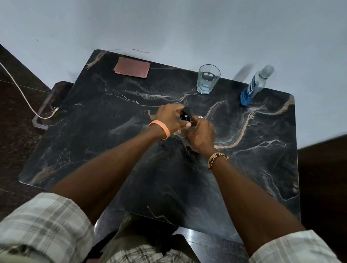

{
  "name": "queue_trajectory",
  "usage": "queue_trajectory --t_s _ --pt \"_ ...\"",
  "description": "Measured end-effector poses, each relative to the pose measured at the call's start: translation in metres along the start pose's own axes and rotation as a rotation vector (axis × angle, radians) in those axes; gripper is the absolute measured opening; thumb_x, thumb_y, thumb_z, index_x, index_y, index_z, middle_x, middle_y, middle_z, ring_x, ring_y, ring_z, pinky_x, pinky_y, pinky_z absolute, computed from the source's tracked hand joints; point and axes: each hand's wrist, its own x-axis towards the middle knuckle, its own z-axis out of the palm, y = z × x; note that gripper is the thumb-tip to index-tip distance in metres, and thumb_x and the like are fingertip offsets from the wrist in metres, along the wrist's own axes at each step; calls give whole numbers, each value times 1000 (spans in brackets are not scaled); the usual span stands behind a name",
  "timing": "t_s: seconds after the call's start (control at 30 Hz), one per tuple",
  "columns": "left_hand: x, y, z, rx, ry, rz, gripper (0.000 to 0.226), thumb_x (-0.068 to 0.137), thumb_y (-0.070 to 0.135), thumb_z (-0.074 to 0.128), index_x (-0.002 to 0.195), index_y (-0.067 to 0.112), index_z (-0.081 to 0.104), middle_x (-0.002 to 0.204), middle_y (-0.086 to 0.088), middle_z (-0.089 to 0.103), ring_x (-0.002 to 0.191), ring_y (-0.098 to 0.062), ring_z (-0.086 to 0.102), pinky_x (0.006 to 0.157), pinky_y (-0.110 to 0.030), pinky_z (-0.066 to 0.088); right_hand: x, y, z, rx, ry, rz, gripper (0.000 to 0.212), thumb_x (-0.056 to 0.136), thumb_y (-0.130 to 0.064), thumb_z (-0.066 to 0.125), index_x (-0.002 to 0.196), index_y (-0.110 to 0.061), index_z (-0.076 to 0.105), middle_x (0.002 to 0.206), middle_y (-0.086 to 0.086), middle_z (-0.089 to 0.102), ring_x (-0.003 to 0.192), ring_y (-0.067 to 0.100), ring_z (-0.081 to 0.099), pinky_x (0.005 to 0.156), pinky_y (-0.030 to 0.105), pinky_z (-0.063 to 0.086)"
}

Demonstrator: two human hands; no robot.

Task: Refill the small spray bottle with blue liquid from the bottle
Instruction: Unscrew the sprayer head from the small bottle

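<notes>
- My left hand (168, 116) and right hand (200, 134) meet over the middle of the table (106, 147), touching each other around the small spray bottle (185, 114).
- Only the bottle's black top shows between my fingers; my hands hide the body almost wholly, so I cannot tell how much liquid it holds.
- My left hand's fingers curl round that black top and pinch it.
- My right hand's fingers curl in just below it, seemingly round the body; the grip itself is hidden by the back of my hand.
- I cannot tell whether the top is seated on the body or off it.
- The bottle of blue liquid (252, 90) stands capped near the far right corner of the table, well apart from my hands; its label is too blurred to read.
- A glass (207, 80) stands to its left at the far edge, with a little clear liquid low inside.
- A pink folded cloth (132, 67) lies flat at the far left edge.
- A white cable (18, 89) runs beside the table on the left, its upper end cut off by the frame.
- My checked sleeves (41, 225) are cut off at the bottom.
</notes>
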Motion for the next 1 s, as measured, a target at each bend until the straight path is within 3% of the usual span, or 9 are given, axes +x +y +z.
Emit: queue_trajectory --t_s 0.13,0.23,0.37,0.47,0.57,0.63,0.7,0.83,1.0 --pt "0 1 -6 -21 3 13 31 63 26 88 90 19 73 87 3 73 82 -11 66 78 -34 56 -4 0 1 -43 -14 -44 50 73 -40 84 115 -23 63 83 -5 65 76 16 62 53 23 40" --pt "1 3 -11 -23 -8 19 32 61 27 89 88 21 74 83 4 73 78 -11 66 75 -34 57 -6 0 -1 -27 -8 -83 72 70 -40 85 132 -22 52 107 2 67 96 21 63 74 34 54" --pt "3 5 -14 -72 -58 3 33 58 17 91 86 17 74 80 0 74 75 -15 70 73 -38 59 -10 1 -10 32 55 -155 53 79 -30 77 129 -21 60 116 5 65 107 21 61 86 41 56" --pt "4 8 -15 -129 -92 -7 33 56 9 91 83 16 73 77 -2 74 75 -17 72 73 -40 60 -12 2 -19 70 72 -219 23 83 -28 75 104 -18 71 96 2 71 91 18 65 77 43 56" --pt "4 13 -22 -195 -102 25 34 54 10 92 83 14 74 73 4 74 69 -11 72 68 -33 59 -13 0 -27 149 79 -214 8 82 -25 76 80 -21 70 78 -3 71 77 15 67 71 43 56" --pt "5 18 -31 -209 -116 55 36 54 12 92 85 11 73 77 0 75 72 -17 73 70 -36 60 -14 -5 -33 218 107 -236 11 81 -19 77 82 -28 71 78 -7 72 76 12 68 71 42 57" --pt "6 24 -42 -177 -122 89 38 55 16 92 88 9 73 81 -4 75 76 -22 73 75 -41 60 -15 -11 -39 276 134 -264 13 82 -16 78 93 -24 76 79 -6 72 76 13 69 70 42 58" --pt "4 39 -72 -148 -113 182 39 60 18 90 92 6 72 89 -7 74 80 -21 72 78 -42 59 -18 -33 -51 347 176 -325 22 81 -27 80 102 -24 77 76 -7 71 73 18 69 65 41 58" --pt "-2 36 -114 -211 -7 250 42 63 16 88 98 1 70 96 -12 72 87 -23 71 82 -38 58 -6 -76 -52 220 227 -405 28 81 -24 80 108 -22 75 85 -3 67 78 16 63 67 37 58"
